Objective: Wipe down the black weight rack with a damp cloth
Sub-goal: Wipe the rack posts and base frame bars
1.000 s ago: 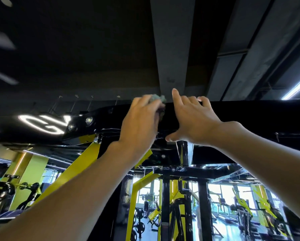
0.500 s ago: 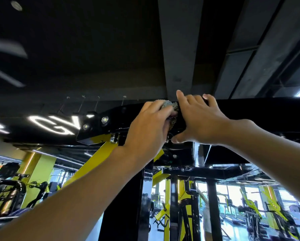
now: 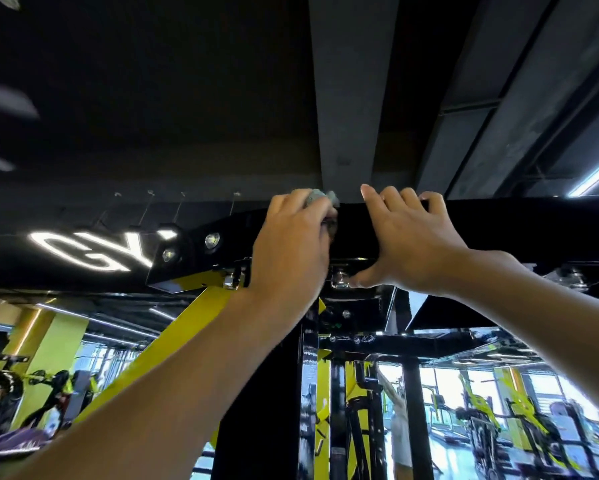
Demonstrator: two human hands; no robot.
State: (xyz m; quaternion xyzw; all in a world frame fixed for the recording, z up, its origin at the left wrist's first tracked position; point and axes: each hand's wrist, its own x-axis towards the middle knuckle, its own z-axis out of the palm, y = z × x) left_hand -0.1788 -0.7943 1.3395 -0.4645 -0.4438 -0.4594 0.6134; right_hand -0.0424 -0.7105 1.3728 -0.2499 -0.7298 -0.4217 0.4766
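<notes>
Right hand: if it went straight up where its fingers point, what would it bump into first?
Probably nothing close: the right hand lies flat on the black bar, fingertips at its top edge. Above is only ceiling, distance unclear.

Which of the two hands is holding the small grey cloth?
The left hand grips the crumpled grey cloth against the top edge of the black metal rack beam. The right hand holds nothing: its fingers rest flat on the same beam.

Rack crossbeam (image 3: pixel 499 226) was glossy black painted metal, bolts (image 3: pixel 339 280) shiny bare steel, brace (image 3: pixel 173 341) glossy yellow, cloth (image 3: pixel 317 197) nubby grey fabric.
</notes>
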